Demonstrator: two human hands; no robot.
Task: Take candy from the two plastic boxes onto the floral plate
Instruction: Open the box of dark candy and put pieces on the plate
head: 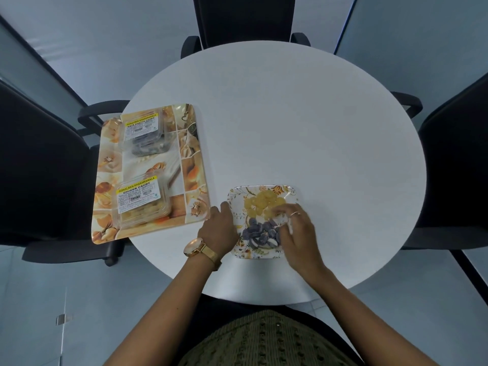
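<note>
Right hand (297, 229) over floral plate (286, 190), fingers curled among dark candy (260, 231); grip unclear, blurred. Left hand (217, 229) steadies plate rim. Candy probably light, sticky; pinch singly.

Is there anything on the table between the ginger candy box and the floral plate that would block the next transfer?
Only the left hand, resting at the floral plate's left edge beside the patterned tray. The clear plastic ginger candy box looks shut.
</note>
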